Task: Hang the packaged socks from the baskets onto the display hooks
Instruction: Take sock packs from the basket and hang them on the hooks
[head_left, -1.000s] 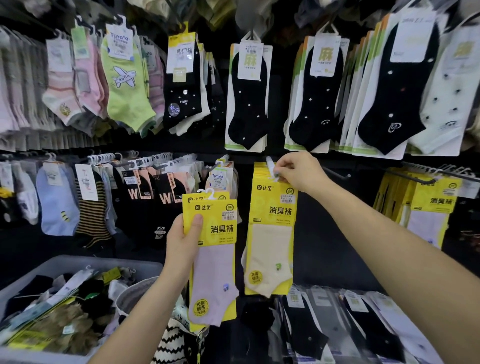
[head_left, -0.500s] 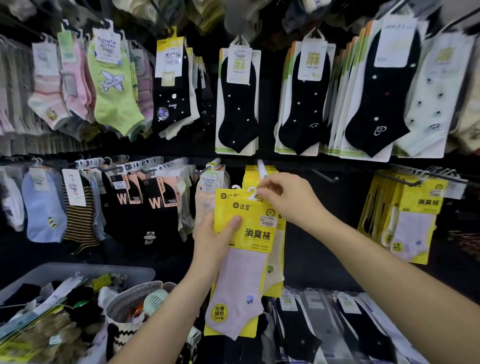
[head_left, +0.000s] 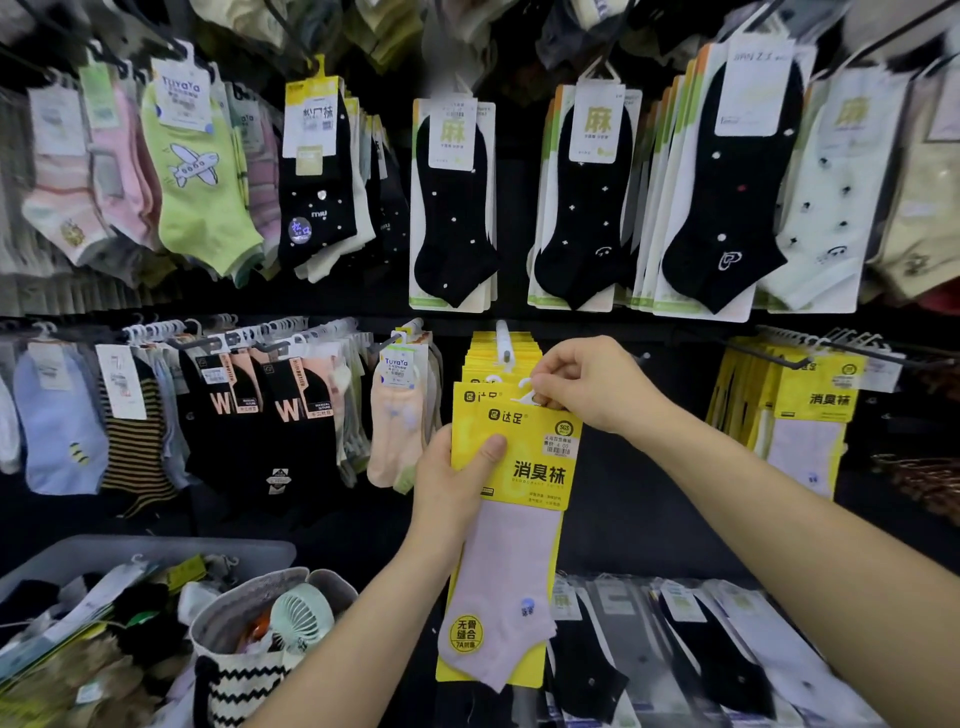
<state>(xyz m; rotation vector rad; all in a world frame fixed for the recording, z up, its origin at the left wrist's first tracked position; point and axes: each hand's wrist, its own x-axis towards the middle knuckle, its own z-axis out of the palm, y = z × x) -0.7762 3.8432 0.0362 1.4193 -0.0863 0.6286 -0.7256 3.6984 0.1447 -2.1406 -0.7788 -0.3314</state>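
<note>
Mid-hanging: left hand (head_left: 452, 483) grips the yellow-carded pink sock pack (head_left: 514, 467), right hand (head_left: 587, 384) pinches its white hanger (head_left: 525, 399) just below the display hook (head_left: 504, 340); next, probably, lift the hanger over the hook's tip

The light was soft, even and fairly dim, and shadows were faint and diffuse. It lay brightest on the yellow pack (head_left: 519, 462) at centre, whose print read sharply. The black wall (head_left: 649, 519) behind took almost no light and showed little detail. The bin (head_left: 156, 548) at lower left sat in shade, its contents murky. The wide lens bowed the rows of socks (head_left: 452, 208) outward, and the top strip and left edge were smeared and soft.
</note>
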